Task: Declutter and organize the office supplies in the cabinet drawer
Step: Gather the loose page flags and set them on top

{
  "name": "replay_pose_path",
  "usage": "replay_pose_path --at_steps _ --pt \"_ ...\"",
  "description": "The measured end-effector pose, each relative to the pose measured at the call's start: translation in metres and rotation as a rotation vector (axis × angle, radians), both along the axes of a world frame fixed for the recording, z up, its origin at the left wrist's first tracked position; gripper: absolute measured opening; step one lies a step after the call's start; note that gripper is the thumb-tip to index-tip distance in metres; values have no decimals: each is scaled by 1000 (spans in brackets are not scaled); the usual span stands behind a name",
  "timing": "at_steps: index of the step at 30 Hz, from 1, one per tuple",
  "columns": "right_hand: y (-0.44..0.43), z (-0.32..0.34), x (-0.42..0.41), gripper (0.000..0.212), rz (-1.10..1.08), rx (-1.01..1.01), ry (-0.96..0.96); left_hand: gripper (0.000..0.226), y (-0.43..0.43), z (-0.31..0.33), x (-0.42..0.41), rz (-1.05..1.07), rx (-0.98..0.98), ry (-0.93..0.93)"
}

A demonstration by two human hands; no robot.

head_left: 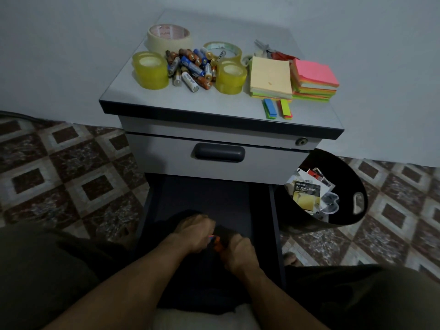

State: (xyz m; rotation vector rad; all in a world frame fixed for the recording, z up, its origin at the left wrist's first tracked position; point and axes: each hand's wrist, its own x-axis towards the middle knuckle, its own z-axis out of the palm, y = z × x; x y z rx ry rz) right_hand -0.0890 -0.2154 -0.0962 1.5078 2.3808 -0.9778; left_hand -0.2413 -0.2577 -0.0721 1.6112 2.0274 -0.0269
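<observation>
Orange and blue plastic shows between the two hands: a small item [215,241] is pinched by the curled fingers of both the left hand [195,233] and the right hand [238,254], low inside the open drawer [273,210]. What the item is cannot be told. The rest of the drawer is dark, and nothing else can be made out in it.

The supplies are laid out in groups on the cabinet tabletop [214,103]: masking tape [169,35], yellow tape rolls [150,70], a clear tape roll [222,50], loose batteries [190,67], sticky-note pads [271,77] and index flags [270,108]. Discarded packaging [306,189] is seen in the black bin [362,201] beside the cabinet.

Emptying and sorting are judged nearly done. Putting the groups back into the drawer is left.

"ALKALINE" is read on the black card in the bin, with what looks like "eco-shop" above it. The red print inside the masking tape core and the battery labels are too small to read.
</observation>
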Motion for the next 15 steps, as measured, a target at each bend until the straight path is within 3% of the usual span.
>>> replay_pose_path --at_steps 3,6,15 --pt "-2 1 -2 28 32 16 0 22 -2 -1 -2 70 -10 4" --pt "-4 -1 -6 28 72 46 -8 15 -6 -1 -4 183 -44 -35" --pt "-9 -9 -9 49 132 76 -118 14 -23 -1 -7 463 54 -150"
